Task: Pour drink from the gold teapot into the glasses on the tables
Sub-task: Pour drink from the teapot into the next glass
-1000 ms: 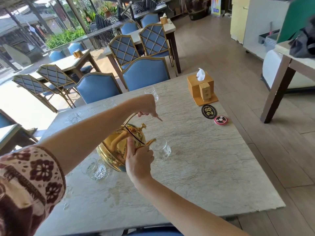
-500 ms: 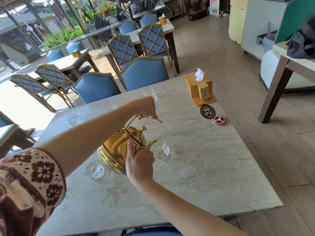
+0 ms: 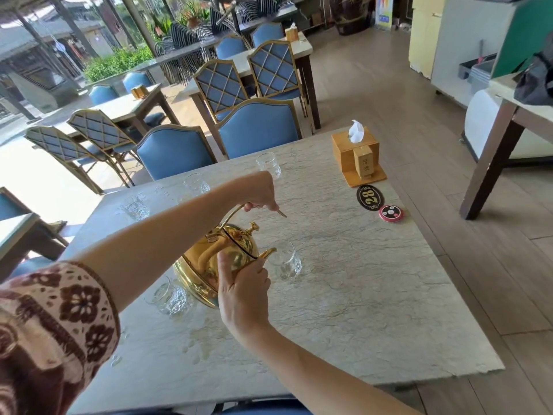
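The gold teapot (image 3: pixel 209 265) is tilted to the right over the stone table (image 3: pixel 374 295), its spout at the rim of a clear glass (image 3: pixel 284 262). My left hand (image 3: pixel 257 193) grips the teapot's wire handle from above. My right hand (image 3: pixel 242 289) presses against the pot's body near the lid. Another glass (image 3: pixel 167 298) stands left of the pot, partly behind it. Three more glasses stand along the far side: one (image 3: pixel 268 164), one (image 3: pixel 196 183), and one (image 3: pixel 134 206).
A wooden tissue box (image 3: pixel 357 154), an oval number-28 plate (image 3: pixel 368 197) and a round red call button (image 3: pixel 390 213) sit at the table's right far corner. Blue chairs (image 3: pixel 257 130) line the far edge. Water drops spot the near left tabletop. Another table's leg (image 3: pixel 490 166) stands at right.
The teapot stays tilted at the same glass and both hands hold their grip. The view has shifted slightly; nothing else has moved.
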A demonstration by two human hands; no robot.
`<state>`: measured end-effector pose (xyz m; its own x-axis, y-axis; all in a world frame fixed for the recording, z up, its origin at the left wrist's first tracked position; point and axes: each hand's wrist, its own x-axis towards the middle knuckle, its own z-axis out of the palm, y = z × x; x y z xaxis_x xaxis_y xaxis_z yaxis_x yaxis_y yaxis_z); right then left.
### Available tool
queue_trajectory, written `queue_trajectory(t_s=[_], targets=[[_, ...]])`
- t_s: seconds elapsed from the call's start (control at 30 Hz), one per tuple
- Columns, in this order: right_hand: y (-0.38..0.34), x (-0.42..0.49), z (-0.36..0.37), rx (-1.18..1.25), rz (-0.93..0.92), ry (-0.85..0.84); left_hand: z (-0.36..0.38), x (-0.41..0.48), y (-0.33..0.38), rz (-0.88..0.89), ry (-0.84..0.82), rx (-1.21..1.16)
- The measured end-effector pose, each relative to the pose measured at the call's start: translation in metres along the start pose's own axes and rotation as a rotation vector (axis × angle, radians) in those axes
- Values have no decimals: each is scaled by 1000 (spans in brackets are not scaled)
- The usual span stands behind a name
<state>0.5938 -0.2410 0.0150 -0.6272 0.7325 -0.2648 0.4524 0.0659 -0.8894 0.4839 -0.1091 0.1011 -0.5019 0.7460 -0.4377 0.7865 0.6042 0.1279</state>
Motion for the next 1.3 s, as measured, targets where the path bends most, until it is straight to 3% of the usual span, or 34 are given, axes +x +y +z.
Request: queue_trajectory(t_s=[1.03, 1.3], targets=[[-5, 2, 8, 144, -4, 15, -2, -3, 10, -5, -49, 105], [13, 1, 17, 119, -77, 17, 0, -19, -8, -10, 20, -67]])
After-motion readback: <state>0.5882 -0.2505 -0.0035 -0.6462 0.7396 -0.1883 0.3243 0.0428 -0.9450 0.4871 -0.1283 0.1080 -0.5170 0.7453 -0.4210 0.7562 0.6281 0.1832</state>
